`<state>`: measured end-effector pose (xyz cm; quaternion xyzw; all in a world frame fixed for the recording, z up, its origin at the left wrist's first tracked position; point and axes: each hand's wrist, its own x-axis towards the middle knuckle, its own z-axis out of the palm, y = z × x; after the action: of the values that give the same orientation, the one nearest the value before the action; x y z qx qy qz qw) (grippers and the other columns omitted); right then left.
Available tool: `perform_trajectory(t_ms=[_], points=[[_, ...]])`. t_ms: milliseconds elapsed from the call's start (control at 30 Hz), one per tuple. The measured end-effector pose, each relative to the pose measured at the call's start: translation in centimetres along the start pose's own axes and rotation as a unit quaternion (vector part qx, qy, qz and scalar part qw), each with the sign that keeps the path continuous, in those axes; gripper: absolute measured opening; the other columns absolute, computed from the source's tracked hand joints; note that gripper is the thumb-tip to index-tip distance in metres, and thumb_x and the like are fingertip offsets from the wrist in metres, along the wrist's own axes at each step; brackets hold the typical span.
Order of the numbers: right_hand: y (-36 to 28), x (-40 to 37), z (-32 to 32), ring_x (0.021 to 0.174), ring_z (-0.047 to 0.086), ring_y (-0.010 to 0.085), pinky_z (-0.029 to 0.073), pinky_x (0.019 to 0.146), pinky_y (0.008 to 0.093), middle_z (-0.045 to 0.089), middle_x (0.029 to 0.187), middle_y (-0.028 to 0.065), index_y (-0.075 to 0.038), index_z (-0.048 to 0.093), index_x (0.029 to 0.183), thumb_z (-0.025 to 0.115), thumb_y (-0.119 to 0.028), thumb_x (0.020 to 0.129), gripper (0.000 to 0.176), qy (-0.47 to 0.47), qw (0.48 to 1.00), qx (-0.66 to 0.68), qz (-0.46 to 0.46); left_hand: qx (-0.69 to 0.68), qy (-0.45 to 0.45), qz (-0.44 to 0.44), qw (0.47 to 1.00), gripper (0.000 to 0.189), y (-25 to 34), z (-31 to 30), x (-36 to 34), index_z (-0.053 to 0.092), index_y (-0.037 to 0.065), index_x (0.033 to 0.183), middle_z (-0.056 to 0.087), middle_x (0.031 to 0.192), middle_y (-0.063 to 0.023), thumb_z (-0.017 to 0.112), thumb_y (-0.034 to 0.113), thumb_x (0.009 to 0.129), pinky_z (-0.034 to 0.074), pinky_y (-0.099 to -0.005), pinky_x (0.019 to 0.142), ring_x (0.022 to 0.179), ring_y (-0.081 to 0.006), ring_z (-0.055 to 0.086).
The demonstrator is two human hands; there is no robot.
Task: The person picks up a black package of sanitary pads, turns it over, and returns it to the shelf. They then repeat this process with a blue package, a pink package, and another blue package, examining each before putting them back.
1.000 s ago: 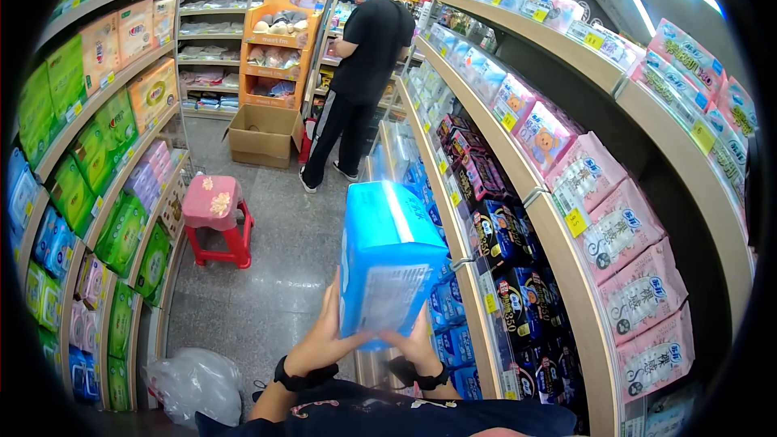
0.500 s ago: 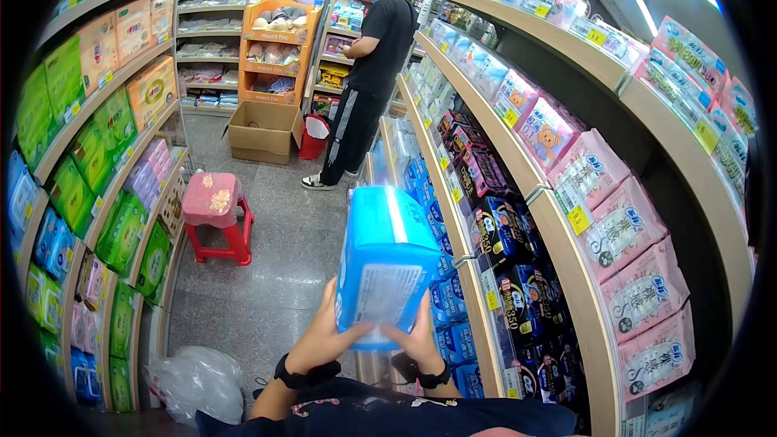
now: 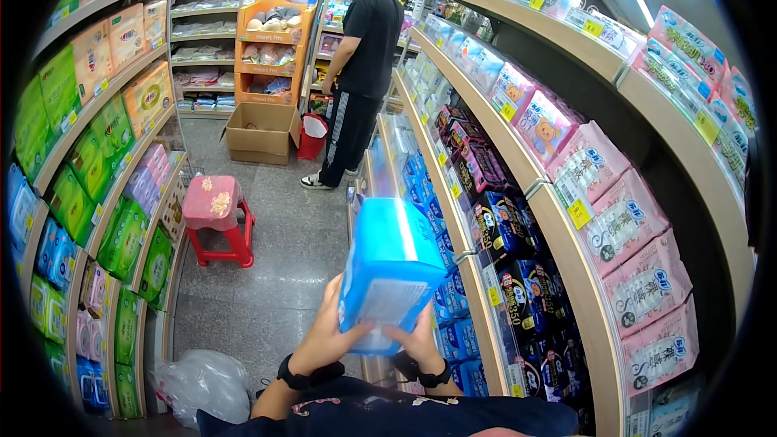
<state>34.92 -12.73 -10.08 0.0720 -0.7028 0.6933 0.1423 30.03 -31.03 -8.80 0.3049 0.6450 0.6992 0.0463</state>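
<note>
A blue plastic-wrapped package (image 3: 392,263) with a pale label on its near side is held upright and slightly tilted in front of my body. My left hand (image 3: 328,332) is wrapped round its left side, thumb on the near face. On the right side, my right hand (image 3: 419,344) grips the lower corner, thumb also on the near face. The fingers behind the package are hidden. Both wrists wear dark bands. Right of the package, blue packs (image 3: 457,340) lie on a low shelf.
Shelves of green packs (image 3: 121,239) stand left, shelves with pink packs (image 3: 635,279) right. A red stool (image 3: 214,202), a clear plastic bag (image 3: 202,384) and an open cardboard box (image 3: 257,133) are on the floor. A person in black (image 3: 368,48) stands ahead.
The package has tilted slightly to the right, still in both hands. The person ahead has lowered their head and forearm. My view has shifted slightly.
</note>
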Motion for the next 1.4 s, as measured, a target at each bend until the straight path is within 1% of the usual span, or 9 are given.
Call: perform_trajectory(t_ms=[433, 633, 700, 800, 900, 967, 1067, 1300, 1400], points=[[-1.0, -0.1, 0.1, 0.119, 0.043, 0.026, 0.038, 0.099, 0.0382, 0.039, 0.128, 0.0171, 0.001, 0.009, 0.14, 0.077, -0.008, 0.07, 0.097, 0.0, 1.0, -0.023, -0.018, 0.048, -0.022, 0.032, 0.998, 0.092, 2.2, -0.6, 0.8, 0.017, 0.0, 0.144, 0.027, 0.14, -0.0199, 0.073, 0.018, 0.073, 0.024, -0.0399, 0.107, 0.131, -0.0311, 0.029], [-0.9, -0.3, -0.3, 0.123, 0.04, 0.0276, 0.035, 0.102, 0.0401, 0.036, 0.131, 0.0172, -0.001, 0.011, 0.14, 0.077, -0.011, 0.071, 0.096, 0.013, 0.999, 0.027, 0.04, 0.015, -0.003, 0.034, 0.999, 0.09, 2.3, -0.4, 0.8, 0.02, -0.001, 0.143, 0.027, 0.142, -0.0201, 0.073, 0.022, 0.074, 0.022, -0.04, 0.108, 0.132, -0.0309, 0.028], [-1.0, -0.5, 0.0, 0.127, 0.035, 0.0276, 0.032, 0.104, 0.0407, 0.032, 0.134, 0.0176, -0.001, 0.01, 0.141, 0.077, -0.014, 0.071, 0.098, -0.002, 0.999, -0.048, -0.005, -0.005, 0.009, 0.038, 0.999, 0.09, 2.1, -0.5, 0.9, 0.02, -0.001, 0.143, 0.027, 0.142, -0.0201, 0.073, 0.022, 0.074, 0.022, -0.0402, 0.108, 0.133, -0.031, 0.027], [-1.6, -0.3, 0.7, 0.129, 0.031, 0.0274, 0.03, 0.105, 0.0409, 0.029, 0.137, 0.0173, -0.001, 0.01, 0.142, 0.079, -0.019, 0.069, 0.102, 0.012, 1.0, -0.001, 0.011, 0.046, -0.004, 0.049, 0.998, 0.096, 1.8, -1.0, 0.9, 0.015, 0.0, 0.144, 0.027, 0.141, -0.0209, 0.076, 0.018, 0.072, 0.028, -0.0403, 0.106, 0.13, -0.0326, 0.031], [-1.7, 0.3, 0.4, 0.129, 0.032, 0.0279, 0.031, 0.105, 0.0402, 0.028, 0.138, 0.017, -0.001, 0.01, 0.142, 0.082, -0.022, 0.066, 0.106, 0.022, 0.999, -0.007, -0.044, 0.097, -0.031, 0.057, 0.993, 0.099, 1.8, -0.9, 0.6, 0.014, -0.001, 0.144, 0.026, 0.141, -0.0211, 0.077, 0.018, 0.07, 0.027, -0.0402, 0.106, 0.131, -0.0328, 0.03], [-2.8, 0.6, 0.8, 0.129, 0.031, 0.0282, 0.03, 0.105, 0.0402, 0.027, 0.139, 0.0173, -0.001, 0.011, 0.142, 0.082, -0.024, 0.066, 0.107, 0.027, 0.998, 0.004, -0.053, 0.061, -0.027, 0.038, 0.997, 0.094, 2.2, -0.5, 0.5, 0.021, -0.001, 0.143, 0.029, 0.142, -0.0196, 0.076, 0.019, 0.07, 0.021, -0.0408, 0.109, 0.133, -0.0316, 0.028], [-1.9, 0.4, 0.4, 0.13, 0.029, 0.0286, 0.028, 0.106, 0.0402, 0.026, 0.139, 0.018, 0.0, 0.011, 0.142, 0.082, -0.025, 0.065, 0.108, 0.024, 0.997, -0.024, -0.072, 0.027, -0.006, 0.05, 0.998, 0.091, 2.6, -0.5, 0.6, 0.024, -0.002, 0.141, 0.029, 0.142, -0.0202, 0.076, 0.023, 0.071, 0.021, -0.0408, 0.108, 0.133, -0.0325, 0.028], [-3.5, 0.5, 1.4, 0.131, 0.03, 0.0296, 0.027, 0.107, 0.0411, 0.026, 0.14, 0.0197, -0.001, 0.006, 0.142, 0.082, -0.027, 0.067, 0.11, 0.023, 0.994, -0.069, -0.087, 0.053, -0.03, 0.029, 0.998, 0.102, 1.9, -0.8, 0.8, 0.017, -0.001, 0.144, 0.028, 0.143, -0.0194, 0.079, 0.024, 0.067, 0.021, -0.0402, 0.109, 0.134, -0.032, 0.026], [-4.1, 1.1, 0.8, 0.13, 0.031, 0.0298, 0.027, 0.107, 0.0414, 0.027, 0.14, 0.0208, -0.001, 0.005, 0.142, 0.082, -0.025, 0.068, 0.11, 0.0, 0.992, -0.028, -0.119, 0.111, -0.07, 0.068, 0.989, 0.103, 1.6, -0.6, 0.7, 0.014, 0.001, 0.145, 0.027, 0.141, -0.0204, 0.08, 0.019, 0.068, 0.029, -0.0405, 0.106, 0.131, -0.0332, 0.031]])
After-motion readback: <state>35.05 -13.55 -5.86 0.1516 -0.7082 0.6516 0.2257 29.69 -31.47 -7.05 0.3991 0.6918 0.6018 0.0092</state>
